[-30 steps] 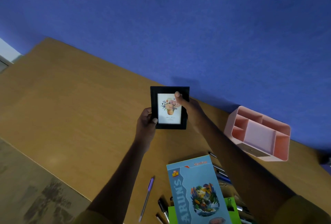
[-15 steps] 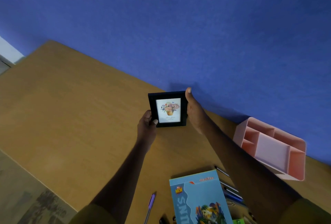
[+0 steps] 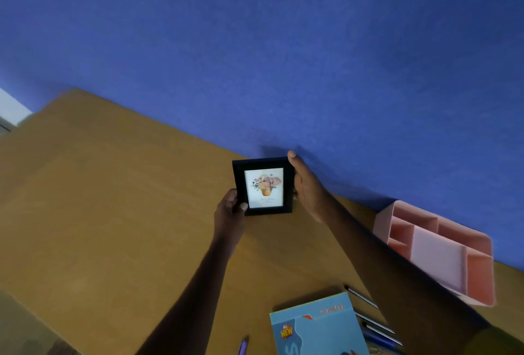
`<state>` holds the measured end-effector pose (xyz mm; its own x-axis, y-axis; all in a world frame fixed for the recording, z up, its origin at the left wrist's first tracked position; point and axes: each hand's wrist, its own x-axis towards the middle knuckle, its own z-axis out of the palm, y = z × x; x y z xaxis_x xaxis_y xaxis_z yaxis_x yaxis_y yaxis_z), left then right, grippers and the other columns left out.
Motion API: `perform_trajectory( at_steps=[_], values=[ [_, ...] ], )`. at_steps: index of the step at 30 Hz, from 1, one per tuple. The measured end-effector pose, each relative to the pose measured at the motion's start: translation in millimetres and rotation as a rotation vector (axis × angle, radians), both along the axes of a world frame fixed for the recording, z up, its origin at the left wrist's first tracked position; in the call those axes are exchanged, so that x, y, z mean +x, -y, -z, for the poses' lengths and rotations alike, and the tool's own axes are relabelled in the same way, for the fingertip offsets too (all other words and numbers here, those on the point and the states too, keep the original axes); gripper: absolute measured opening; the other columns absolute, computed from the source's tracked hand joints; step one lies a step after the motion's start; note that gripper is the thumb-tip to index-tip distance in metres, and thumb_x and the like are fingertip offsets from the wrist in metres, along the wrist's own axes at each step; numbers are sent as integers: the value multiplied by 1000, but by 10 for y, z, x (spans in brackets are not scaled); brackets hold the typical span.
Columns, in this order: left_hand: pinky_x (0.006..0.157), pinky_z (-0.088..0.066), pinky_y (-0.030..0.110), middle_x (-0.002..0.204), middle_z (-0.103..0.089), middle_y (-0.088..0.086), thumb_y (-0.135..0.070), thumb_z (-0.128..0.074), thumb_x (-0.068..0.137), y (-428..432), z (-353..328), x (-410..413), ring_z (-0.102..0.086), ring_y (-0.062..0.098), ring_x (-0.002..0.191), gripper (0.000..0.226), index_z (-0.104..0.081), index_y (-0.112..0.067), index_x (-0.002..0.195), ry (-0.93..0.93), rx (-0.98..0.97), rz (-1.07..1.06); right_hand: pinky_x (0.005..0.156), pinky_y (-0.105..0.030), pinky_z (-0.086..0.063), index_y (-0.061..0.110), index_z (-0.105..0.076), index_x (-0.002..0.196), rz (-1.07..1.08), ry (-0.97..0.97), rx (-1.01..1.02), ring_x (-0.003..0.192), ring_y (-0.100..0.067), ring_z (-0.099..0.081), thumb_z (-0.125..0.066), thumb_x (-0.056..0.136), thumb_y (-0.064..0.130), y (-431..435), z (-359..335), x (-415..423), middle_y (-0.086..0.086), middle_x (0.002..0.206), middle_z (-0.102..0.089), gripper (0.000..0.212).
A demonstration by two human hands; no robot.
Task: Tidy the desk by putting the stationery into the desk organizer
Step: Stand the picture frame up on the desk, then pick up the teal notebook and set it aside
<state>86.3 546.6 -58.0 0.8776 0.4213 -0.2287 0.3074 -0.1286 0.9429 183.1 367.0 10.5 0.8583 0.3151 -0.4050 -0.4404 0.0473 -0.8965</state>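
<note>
A small black picture frame [image 3: 263,186] with a flower print stands upright near the back of the wooden desk [image 3: 113,213], close to the blue wall. My left hand [image 3: 230,211] pinches its lower left corner, thumb on the front. My right hand [image 3: 307,187] holds its right edge, fingers hidden behind the frame. The pink desk organizer [image 3: 442,249] with several empty compartments sits at the right against the wall. Pens [image 3: 374,323] lie beside a blue notebook [image 3: 317,326] at the bottom, and a purple pen [image 3: 243,345] lies left of it.
The blue wall [image 3: 283,57] runs along the desk's back edge. The desk's left half is bare wood. The floor [image 3: 22,335] shows at the bottom left past the desk's front edge.
Both hands have carried the frame back toward the wall and stood it more upright. My right hand's finger left the frame's front and went to its right edge. The view tilted upward.
</note>
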Motion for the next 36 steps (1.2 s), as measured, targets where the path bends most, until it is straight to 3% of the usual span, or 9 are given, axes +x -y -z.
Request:
perform_trajectory(
  at_steps=[7,13,17,20,22,25,28,32,36],
  values=[
    [92,-58,42,110,-78,-12,4,-58,95,-14,-47,-30,-72,9,106,40,-72,-26,118,-15,15,21,107,-51,-54,42,-61,145,-23,-44,-15,129,-19,-70,-65,79,91,36,9,-11,9,137,-74,82],
    [94,-57,31,123,-75,-7,-1,-67,95,-46,-106,-148,-70,5,114,51,-63,-23,140,-26,11,-13,115,-57,-49,39,-55,153,-3,25,-135,139,-18,-60,-52,86,93,185,-101,-126,8,151,-64,86],
    [99,-56,35,117,-76,4,8,-65,93,-79,-115,-488,-73,15,108,51,-62,-17,138,20,-90,-248,101,-45,-55,25,-72,117,70,148,-300,111,-17,-70,-49,106,65,322,-391,-431,1,116,-74,48],
    [101,-56,38,121,-76,8,8,-66,96,133,-223,-1028,-73,19,115,46,-63,-15,135,28,-139,-376,95,-37,-49,26,-67,135,42,197,-442,120,-12,-65,-54,99,74,540,-509,-799,8,129,-70,62],
    [99,-55,36,122,-76,9,5,-67,98,345,-338,-1397,-73,17,114,41,-62,-13,135,25,-173,-392,97,-32,-50,33,-68,132,46,198,-446,119,-4,-66,-54,89,84,735,-533,-1097,15,127,-71,69],
    [82,-55,22,116,-77,5,0,-67,100,646,-386,-1868,-73,3,98,33,-66,-14,129,-84,-166,-385,94,-25,-52,39,-67,122,16,168,-410,110,10,-67,-60,93,76,1029,-580,-1612,22,117,-73,47],
    [79,-54,35,110,-79,1,-7,-71,99,876,-403,-2274,-72,14,91,29,-71,-26,120,-205,-180,-339,85,-26,-55,36,-74,114,89,90,-406,99,4,-73,-70,95,62,1307,-544,-2163,21,104,-79,32],
    [87,-59,40,106,-80,-4,-15,-77,90,1077,-506,-2639,-74,0,89,29,-72,-27,115,-311,-115,-156,71,-21,-51,27,-80,105,160,46,-468,79,2,-73,-68,86,67,1624,-510,-2919,18,89,-79,45],
    [81,-58,22,103,-81,-2,-29,-71,72,1285,-615,-2810,-76,7,95,33,-74,-25,104,-284,-119,41,76,-43,-60,24,-80,101,236,-136,-481,85,-15,-80,-75,69,86,1899,-365,-3627,2,93,-82,69]
  ],
)
